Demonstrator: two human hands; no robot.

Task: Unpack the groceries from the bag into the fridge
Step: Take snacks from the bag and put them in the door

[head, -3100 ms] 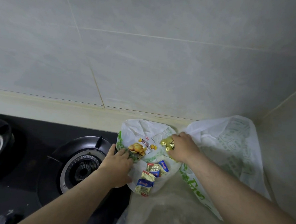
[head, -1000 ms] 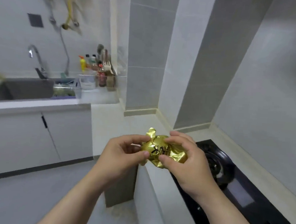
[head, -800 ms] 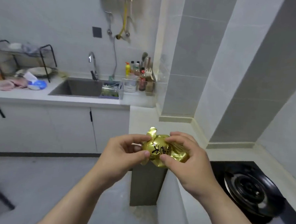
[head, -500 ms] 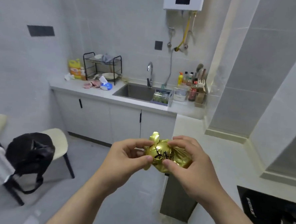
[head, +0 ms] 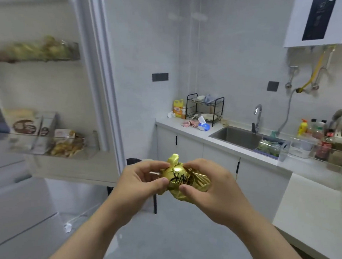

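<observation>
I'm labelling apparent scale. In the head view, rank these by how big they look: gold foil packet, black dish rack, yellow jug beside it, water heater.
1. water heater, though cropped by the frame.
2. gold foil packet, enlarged by nearness to the camera.
3. dish rack.
4. yellow jug.

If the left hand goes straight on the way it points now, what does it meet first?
The gold foil packet, which the left hand pinches; behind it, probably the right hand.
</observation>
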